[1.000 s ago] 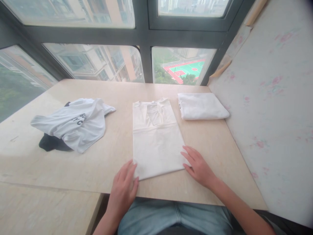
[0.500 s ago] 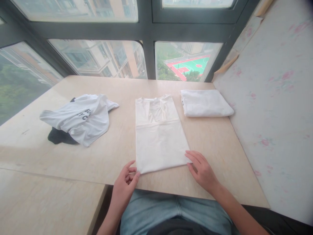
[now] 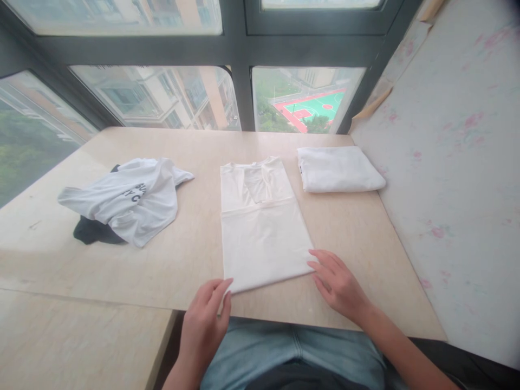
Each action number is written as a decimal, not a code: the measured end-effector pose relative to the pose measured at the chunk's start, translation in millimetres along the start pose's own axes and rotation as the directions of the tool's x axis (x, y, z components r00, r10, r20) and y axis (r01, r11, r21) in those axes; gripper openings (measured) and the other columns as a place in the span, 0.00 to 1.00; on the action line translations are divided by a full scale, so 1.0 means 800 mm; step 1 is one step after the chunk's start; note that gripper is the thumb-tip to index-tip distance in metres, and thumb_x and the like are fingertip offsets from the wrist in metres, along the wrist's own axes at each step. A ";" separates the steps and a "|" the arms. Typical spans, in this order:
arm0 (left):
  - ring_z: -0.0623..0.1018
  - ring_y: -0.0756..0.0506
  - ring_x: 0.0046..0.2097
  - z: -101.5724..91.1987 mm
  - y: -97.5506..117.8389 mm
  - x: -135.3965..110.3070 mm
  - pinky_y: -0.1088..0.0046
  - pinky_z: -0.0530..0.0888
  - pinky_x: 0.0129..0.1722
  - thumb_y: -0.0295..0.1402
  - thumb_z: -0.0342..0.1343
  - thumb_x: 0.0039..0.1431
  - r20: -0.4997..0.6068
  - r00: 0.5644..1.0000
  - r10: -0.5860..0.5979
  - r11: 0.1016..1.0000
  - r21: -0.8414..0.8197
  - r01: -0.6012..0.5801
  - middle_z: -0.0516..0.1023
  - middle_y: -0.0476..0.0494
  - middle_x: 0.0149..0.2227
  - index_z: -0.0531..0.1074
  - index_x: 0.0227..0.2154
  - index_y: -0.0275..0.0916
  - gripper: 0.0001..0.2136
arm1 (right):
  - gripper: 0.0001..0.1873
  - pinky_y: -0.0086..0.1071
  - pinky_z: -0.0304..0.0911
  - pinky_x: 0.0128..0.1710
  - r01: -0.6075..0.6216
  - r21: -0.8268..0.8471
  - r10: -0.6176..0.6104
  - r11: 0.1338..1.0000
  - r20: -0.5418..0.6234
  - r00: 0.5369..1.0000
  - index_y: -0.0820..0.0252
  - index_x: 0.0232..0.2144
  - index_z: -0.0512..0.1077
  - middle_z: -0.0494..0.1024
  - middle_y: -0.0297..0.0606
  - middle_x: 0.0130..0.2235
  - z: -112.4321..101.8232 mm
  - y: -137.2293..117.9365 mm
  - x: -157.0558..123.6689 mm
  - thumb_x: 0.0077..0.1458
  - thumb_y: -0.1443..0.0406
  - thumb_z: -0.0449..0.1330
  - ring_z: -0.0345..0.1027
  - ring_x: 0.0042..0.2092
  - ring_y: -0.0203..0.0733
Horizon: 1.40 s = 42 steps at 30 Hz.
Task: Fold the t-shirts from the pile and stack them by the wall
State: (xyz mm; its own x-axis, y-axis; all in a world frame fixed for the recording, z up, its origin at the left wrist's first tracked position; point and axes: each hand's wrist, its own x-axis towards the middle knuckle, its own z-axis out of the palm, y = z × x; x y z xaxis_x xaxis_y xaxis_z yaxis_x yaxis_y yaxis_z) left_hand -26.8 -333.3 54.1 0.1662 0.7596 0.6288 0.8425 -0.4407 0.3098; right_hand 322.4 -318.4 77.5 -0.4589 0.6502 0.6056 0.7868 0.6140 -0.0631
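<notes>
A white T-shirt (image 3: 264, 238), folded into a long panel with its neckline at the far end, lies flat in front of me. My left hand (image 3: 207, 314) is at its near left corner, fingertips resting on the cloth and the thumb a little apart at the edge. At the near right corner, my right hand (image 3: 339, 284) has its fingers spread, the tips touching the side edge. Neither hand appears to grip the fabric.
To the left, a crumpled white shirt with dark lettering (image 3: 134, 203) lies over a dark cloth (image 3: 95, 232). A folded white garment (image 3: 341, 169) sits at the back right, near the floral wall (image 3: 459, 179). Windows (image 3: 309, 103) border the far edge of the pale tabletop (image 3: 349, 227).
My left hand has turned, bringing its fingers over the T-shirt's near left corner, where the thumb was before. The right hand stays at its corner. The whole view has shifted slightly.
</notes>
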 end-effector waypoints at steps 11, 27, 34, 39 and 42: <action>0.74 0.42 0.42 0.010 0.013 0.037 0.64 0.74 0.41 0.22 0.48 0.60 0.342 0.904 0.257 0.938 0.135 -0.318 0.74 0.40 0.43 0.71 0.45 0.40 0.13 | 0.13 0.41 0.67 0.48 0.054 -0.090 -0.045 0.994 0.104 0.994 0.59 0.41 0.74 0.77 0.45 0.43 0.005 0.014 0.025 0.64 0.71 0.50 0.69 0.47 0.46; 0.75 0.42 0.42 0.012 -0.006 0.032 0.63 0.69 0.44 0.24 0.51 0.61 0.151 0.970 0.191 0.949 0.225 -0.222 0.77 0.43 0.40 0.72 0.40 0.40 0.08 | 0.09 0.38 0.66 0.43 0.035 0.038 -0.039 0.999 0.110 0.993 0.58 0.40 0.73 0.76 0.43 0.39 0.010 0.029 0.042 0.63 0.60 0.58 0.69 0.43 0.45; 0.76 0.44 0.44 0.014 -0.033 0.022 0.64 0.70 0.48 0.25 0.51 0.63 0.047 0.978 0.204 0.977 0.055 -0.206 0.78 0.44 0.41 0.73 0.42 0.41 0.09 | 0.10 0.39 0.67 0.45 0.102 0.036 -0.103 0.994 0.026 0.994 0.58 0.42 0.73 0.75 0.42 0.41 0.009 0.035 0.022 0.64 0.72 0.53 0.68 0.45 0.44; 0.77 0.45 0.45 0.014 -0.042 0.014 0.66 0.71 0.48 0.27 0.52 0.64 0.003 0.986 0.168 0.986 -0.005 -0.168 0.79 0.45 0.42 0.74 0.42 0.41 0.08 | 0.11 0.40 0.68 0.46 0.116 0.013 -0.116 0.993 -0.030 0.993 0.59 0.43 0.72 0.76 0.42 0.41 0.008 0.041 0.018 0.62 0.74 0.53 0.68 0.46 0.44; 0.77 0.45 0.45 0.013 -0.045 0.007 0.67 0.71 0.48 0.27 0.53 0.64 0.002 0.989 0.146 0.989 -0.036 -0.146 0.79 0.46 0.42 0.74 0.42 0.42 0.08 | 0.10 0.40 0.68 0.46 0.135 0.033 -0.134 0.990 -0.044 0.990 0.60 0.44 0.71 0.76 0.42 0.41 0.006 0.042 0.012 0.62 0.74 0.54 0.68 0.46 0.44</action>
State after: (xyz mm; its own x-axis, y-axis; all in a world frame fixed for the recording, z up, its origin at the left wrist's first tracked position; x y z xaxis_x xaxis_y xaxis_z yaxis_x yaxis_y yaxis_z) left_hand -50.9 -307.9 38.9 0.2883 0.6881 0.6659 0.7901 -0.5638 0.2405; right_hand 342.4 -289.7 77.7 -0.5414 0.5422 0.6425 0.7034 0.7107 -0.0070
